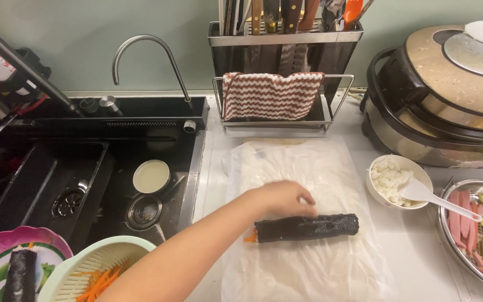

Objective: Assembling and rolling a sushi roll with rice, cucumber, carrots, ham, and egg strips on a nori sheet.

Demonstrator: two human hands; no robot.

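Note:
A dark seaweed rice roll lies crosswise on a crinkled clear plastic sheet spread on the white counter, with orange carrot poking out of its left end. My left hand reaches in from the lower left. Its bent fingers rest on the roll's far upper edge, near the roll's left half. My right hand is out of view.
Right of the sheet stand a white bowl of rice with a white spoon, a metal strainer of ham and egg strips, and a rice cooker. Behind are a knife rack and striped cloth. Left: black sink, carrot colander, pink plate holding another roll.

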